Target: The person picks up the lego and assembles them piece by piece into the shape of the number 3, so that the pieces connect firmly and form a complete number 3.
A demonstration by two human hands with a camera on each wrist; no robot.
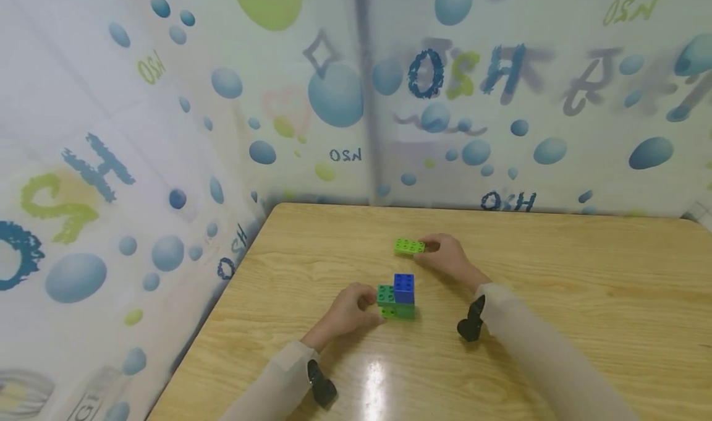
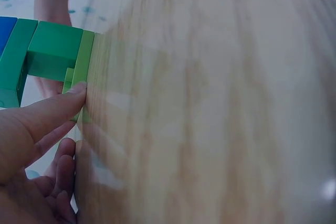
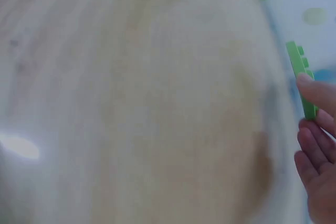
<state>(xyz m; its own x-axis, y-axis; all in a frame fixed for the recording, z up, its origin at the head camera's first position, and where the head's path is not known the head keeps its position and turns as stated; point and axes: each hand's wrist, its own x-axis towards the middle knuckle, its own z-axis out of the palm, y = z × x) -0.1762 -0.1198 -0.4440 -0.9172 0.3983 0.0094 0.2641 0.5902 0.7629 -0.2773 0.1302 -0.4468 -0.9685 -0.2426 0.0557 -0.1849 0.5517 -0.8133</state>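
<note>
A small stack of toy building bricks stands on the wooden table in the head view. Its blue brick (image 1: 404, 289) sits on top, beside the studs of a dark green brick (image 1: 385, 294); a light green plate (image 2: 84, 59) forms the base. My left hand (image 1: 350, 310) holds the stack from the left, thumb and finger at the base plate in the left wrist view. Farther back, my right hand (image 1: 447, 259) pinches the right end of a loose light green studded plate (image 1: 408, 246). In the right wrist view that plate (image 3: 302, 80) stands edge-on between thumb and fingers.
The wooden table (image 1: 556, 266) reaches back to a patterned curtain (image 1: 389, 130), with another curtain side along its left edge. A dark wrist strap piece (image 1: 473, 322) hangs from the right sleeve, and a similar one (image 1: 321, 384) from the left.
</note>
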